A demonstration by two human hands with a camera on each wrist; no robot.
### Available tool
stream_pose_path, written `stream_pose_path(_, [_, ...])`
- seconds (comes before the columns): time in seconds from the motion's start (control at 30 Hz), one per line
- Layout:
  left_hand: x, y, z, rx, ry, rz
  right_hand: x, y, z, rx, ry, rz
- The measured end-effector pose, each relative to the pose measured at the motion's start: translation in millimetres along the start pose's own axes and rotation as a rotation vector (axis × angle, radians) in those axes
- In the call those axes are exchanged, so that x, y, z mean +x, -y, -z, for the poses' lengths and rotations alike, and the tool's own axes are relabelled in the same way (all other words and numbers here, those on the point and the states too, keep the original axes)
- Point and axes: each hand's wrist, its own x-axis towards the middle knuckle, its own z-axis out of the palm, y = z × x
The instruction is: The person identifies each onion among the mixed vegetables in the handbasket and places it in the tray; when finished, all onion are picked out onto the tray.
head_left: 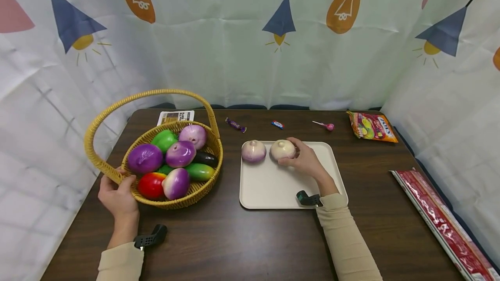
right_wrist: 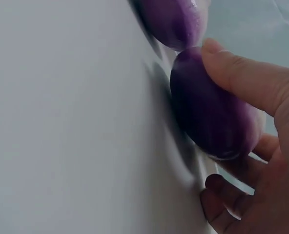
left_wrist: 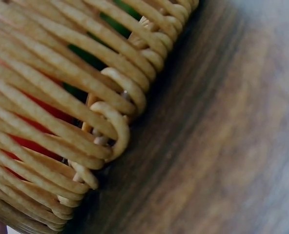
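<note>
My right hand point(head_left: 306, 161) is curling its fingers point(right_wrist: 242, 78) around a pale purple-white onion point(head_left: 283, 149) on the beige plastic tray point(head_left: 273, 187), a second onion point(head_left: 254, 151) just past my fingertips. My left hand point(head_left: 117, 196) is gripping the woven yellow wicker basket point(head_left: 177, 203) by its rim.

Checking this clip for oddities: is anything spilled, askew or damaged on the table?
Nothing stands out. The basket sits upright, steadied by the left hand; two onions sit on the tray, the right hand holding one. Sweets lie loose behind the tray.
</note>
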Motion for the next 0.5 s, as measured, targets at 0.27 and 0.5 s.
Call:
stream_pose_path(0.27, [0.2,0.6,-0.9,-0.025,0.011,-0.004,-2.8,10.2,4.5,0.003,-0.002,-0.026])
stream_pose_path(0.5, [-0.5,-0.7,-1.2,-0.02,0.005,-0.004,-10.2,54.6,-3.3,0.116,-0.249,0.137])
